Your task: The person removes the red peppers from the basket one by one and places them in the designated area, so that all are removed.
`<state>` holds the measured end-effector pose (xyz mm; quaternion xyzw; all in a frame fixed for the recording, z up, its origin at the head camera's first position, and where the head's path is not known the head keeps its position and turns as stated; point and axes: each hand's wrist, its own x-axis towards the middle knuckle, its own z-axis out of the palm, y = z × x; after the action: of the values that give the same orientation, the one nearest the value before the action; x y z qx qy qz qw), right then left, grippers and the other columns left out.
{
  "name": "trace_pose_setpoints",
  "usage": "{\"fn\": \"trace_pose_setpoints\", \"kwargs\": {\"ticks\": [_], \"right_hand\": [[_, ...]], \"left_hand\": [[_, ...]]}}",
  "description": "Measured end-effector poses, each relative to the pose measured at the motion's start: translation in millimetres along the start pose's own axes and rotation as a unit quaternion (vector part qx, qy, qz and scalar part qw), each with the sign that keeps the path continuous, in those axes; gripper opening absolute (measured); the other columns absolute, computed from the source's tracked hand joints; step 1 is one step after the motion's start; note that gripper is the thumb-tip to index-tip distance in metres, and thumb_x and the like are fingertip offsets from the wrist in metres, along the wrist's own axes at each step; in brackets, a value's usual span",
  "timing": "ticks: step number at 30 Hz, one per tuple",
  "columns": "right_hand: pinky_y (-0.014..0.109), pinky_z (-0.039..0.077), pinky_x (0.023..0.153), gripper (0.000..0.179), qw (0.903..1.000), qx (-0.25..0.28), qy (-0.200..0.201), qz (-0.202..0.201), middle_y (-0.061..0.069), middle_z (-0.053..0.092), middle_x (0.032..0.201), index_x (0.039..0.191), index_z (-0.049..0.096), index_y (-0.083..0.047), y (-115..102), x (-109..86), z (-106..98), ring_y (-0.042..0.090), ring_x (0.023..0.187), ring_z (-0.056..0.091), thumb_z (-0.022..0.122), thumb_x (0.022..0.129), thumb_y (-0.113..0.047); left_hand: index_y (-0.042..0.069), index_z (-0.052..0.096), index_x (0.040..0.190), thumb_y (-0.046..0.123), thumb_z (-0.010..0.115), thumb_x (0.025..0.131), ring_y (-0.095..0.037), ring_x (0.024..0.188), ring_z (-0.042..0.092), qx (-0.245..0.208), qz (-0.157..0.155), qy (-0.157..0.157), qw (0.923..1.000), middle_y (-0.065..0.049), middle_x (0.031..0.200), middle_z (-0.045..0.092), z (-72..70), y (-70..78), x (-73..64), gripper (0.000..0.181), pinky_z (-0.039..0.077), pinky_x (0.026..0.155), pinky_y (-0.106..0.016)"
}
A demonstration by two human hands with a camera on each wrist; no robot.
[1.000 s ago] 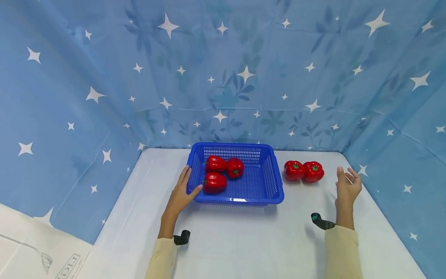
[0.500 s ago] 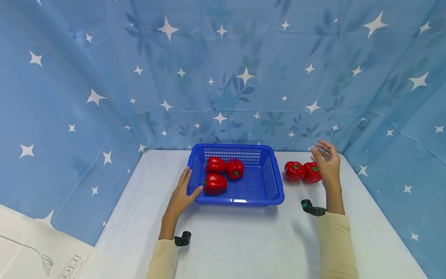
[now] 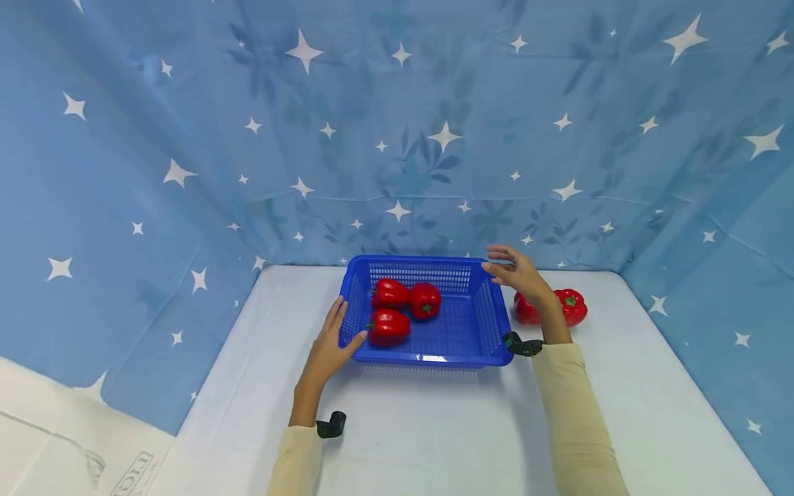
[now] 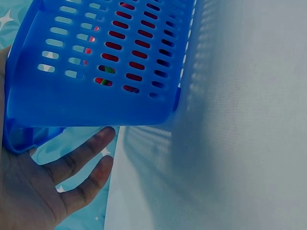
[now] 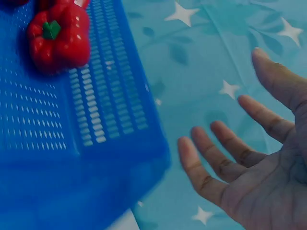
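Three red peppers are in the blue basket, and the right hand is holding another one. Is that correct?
Not quite: the right hand is holding nothing; the right wrist view shows it empty. The three red peppers are in the blue basket, as you say.

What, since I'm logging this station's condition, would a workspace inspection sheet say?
Surface: white table.
Job's things: blue basket holding three red peppers; two more peppers outside it to the right, one partly hidden.
Clutter: nothing seen.
Hands: left hand at the basket's left rim, fingers extended; right hand near its far right corner, holding nothing.
Cables: nothing seen.
Surroundings: blue star-patterned curtain behind and on both sides.
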<state>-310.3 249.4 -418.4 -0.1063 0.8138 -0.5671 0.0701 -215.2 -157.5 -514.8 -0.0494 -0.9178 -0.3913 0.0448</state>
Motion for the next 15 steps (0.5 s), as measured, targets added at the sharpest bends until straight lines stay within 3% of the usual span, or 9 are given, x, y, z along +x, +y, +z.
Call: {"fn": "trace_pose_setpoints", "kwargs": {"ticks": [10,15], "right_hand": [[0.058,0.045,0.102,0.064,0.9928,-0.023,-0.114,0.030,0.028,0.031,0.152,0.148,0.036,-0.005,4,33.5,33,0.048,0.130,0.047,0.065,0.094,-0.022],[0.059,0.044,0.103,0.065,0.9862,-0.043,-0.153,0.045,0.023,0.031,0.154,0.149,0.039,-0.014,7,43.6,49,0.047,0.133,0.045,0.068,0.091,-0.019]], "left_hand": [[0.021,0.019,0.158,0.059,0.059,0.089,-0.036,0.149,0.023,-0.011,0.001,-0.004,0.9999,0.003,0.166,0.010,1.2,0.5,-0.5,0.088,0.032,0.110,-0.065],[0.019,0.020,0.157,0.058,0.059,0.089,-0.036,0.149,0.023,-0.009,0.001,-0.002,1.0000,0.004,0.166,0.009,-0.4,-0.5,0.2,0.087,0.032,0.110,-0.064]]}}
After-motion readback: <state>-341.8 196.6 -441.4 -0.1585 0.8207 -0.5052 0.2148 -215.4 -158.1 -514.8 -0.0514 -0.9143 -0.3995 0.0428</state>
